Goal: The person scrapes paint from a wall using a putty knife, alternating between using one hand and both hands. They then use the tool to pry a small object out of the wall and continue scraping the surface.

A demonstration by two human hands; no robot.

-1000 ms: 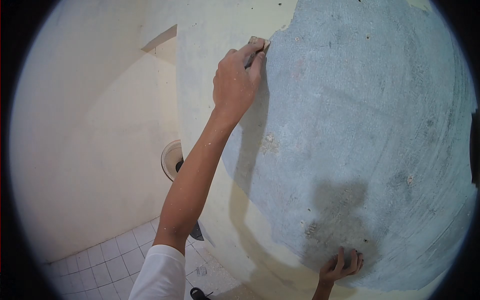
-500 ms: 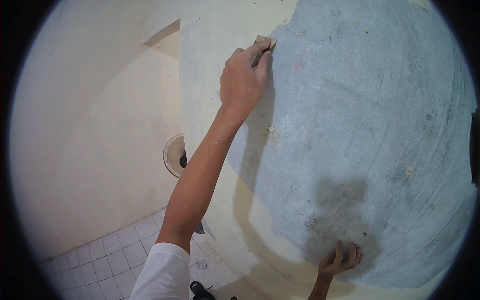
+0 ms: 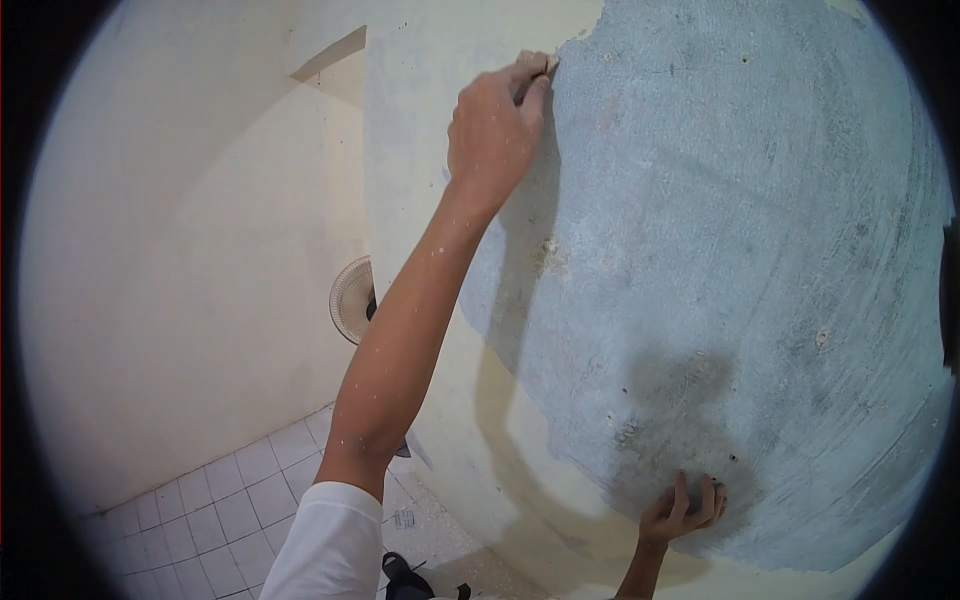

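Note:
My left hand (image 3: pixel 500 125) is raised against the wall, closed around a small tan block (image 3: pixel 551 64) with a worn edge. Most of the block is hidden by the fingers, so its exact kind cannot be told. It touches the boundary between the pale yellow paint (image 3: pixel 430 110) and a large bare grey-blue patch (image 3: pixel 680 230). Lower down, my right hand (image 3: pixel 682 512) rests on the grey patch with its fingers bent and apart. Dark shadow lies around those fingers, and no held thing shows there.
A fan (image 3: pixel 351 300) stands behind the wall's left edge, near a recess (image 3: pixel 345 120). White floor tiles (image 3: pixel 230 510) lie below, with a dark sandal (image 3: pixel 400 575) at the bottom. Chipped spots (image 3: pixel 549 256) mark the grey patch.
My left hand has slid slightly up and to the right along the paint edge with the block. My right hand stays at nearly the same place on the wall.

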